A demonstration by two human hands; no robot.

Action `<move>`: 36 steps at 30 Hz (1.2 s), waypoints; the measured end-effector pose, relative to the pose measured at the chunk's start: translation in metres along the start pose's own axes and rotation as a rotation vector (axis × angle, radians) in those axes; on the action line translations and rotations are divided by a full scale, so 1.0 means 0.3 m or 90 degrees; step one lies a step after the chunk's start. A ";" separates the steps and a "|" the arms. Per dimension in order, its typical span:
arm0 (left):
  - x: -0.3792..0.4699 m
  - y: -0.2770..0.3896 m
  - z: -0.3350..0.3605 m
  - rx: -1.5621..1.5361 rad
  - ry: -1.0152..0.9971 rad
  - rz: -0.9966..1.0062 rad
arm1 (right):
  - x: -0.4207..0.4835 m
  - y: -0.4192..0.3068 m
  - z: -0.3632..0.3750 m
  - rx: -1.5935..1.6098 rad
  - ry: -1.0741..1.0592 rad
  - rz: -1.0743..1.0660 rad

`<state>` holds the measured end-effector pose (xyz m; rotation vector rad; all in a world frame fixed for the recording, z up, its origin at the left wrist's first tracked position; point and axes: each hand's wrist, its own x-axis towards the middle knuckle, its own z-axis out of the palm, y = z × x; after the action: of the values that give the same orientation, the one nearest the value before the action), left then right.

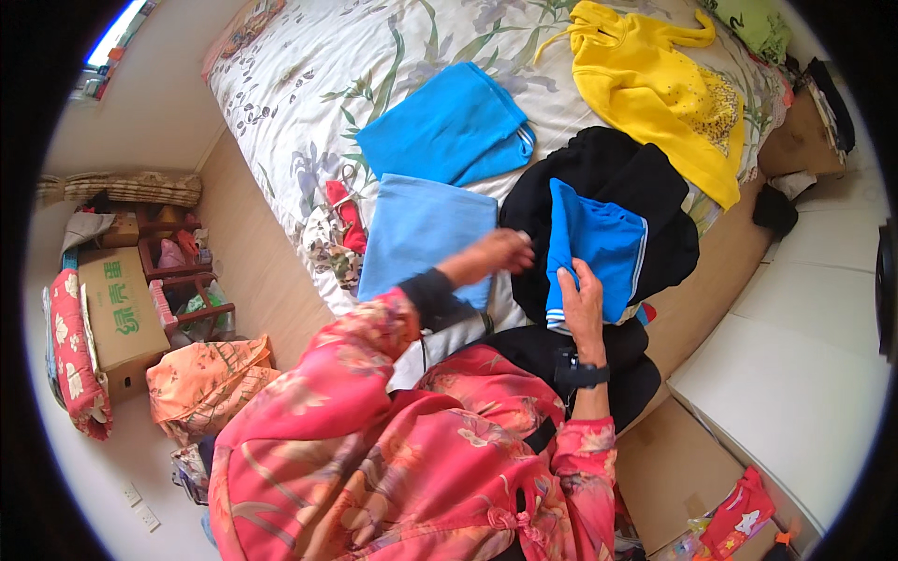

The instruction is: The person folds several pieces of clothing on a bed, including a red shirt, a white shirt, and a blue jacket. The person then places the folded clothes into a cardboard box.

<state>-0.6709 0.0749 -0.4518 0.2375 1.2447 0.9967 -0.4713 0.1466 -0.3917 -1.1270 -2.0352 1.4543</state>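
Observation:
A bright blue garment with white-striped edging is in my right hand, its thumb and fingers pinching the left side near the striped cuff. The garment lies over a rumpled black garment at the bed's edge. My left hand is blurred, with fingers bent, between the black garment and a folded light blue cloth. It appears apart from the bright blue garment, and whether it holds anything is unclear. Behind the light blue cloth is a folded blue garment with a striped edge.
A yellow hooded sweatshirt lies spread at the far right of the floral bedsheet. Small red and patterned fabric pieces sit left of the folded cloths. Cardboard boxes stand at left; white cabinets line the right.

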 end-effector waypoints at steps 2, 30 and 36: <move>0.064 -0.046 0.162 -0.171 -0.041 -0.025 | -0.032 -0.080 -0.040 -0.017 0.001 0.008; -0.057 0.285 -0.580 -0.405 0.485 0.368 | -0.127 -0.049 -0.102 -0.204 0.003 0.083; -0.158 -0.065 -0.596 0.697 0.876 0.277 | -0.148 0.032 -0.115 -0.190 -0.064 0.043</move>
<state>-0.8151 -0.0337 -0.4960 0.7519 3.0634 0.6605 -0.4168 0.1334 -0.3815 -1.2716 -2.3648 1.2902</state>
